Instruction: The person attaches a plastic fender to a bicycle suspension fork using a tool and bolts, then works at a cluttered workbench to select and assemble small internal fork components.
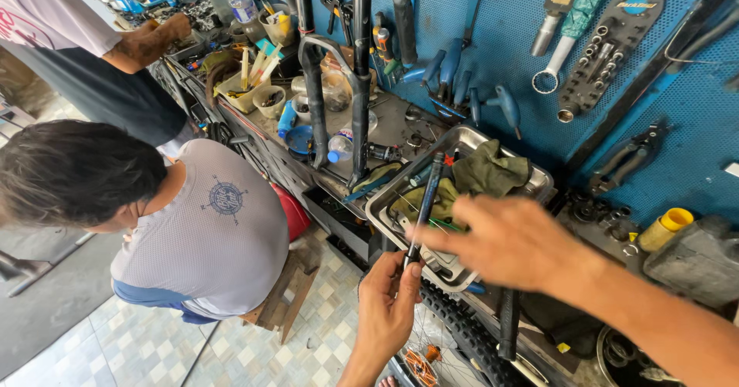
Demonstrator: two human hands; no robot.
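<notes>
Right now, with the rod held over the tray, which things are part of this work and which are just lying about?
In hand:
- left hand, gripping the thin dark rod at its lower end
- right hand, over the metal tray
- green rag in that tray

Lying about:
- suspension fork standing on the bench
- socket set on the blue pegboard
- spoked wheel below
</notes>
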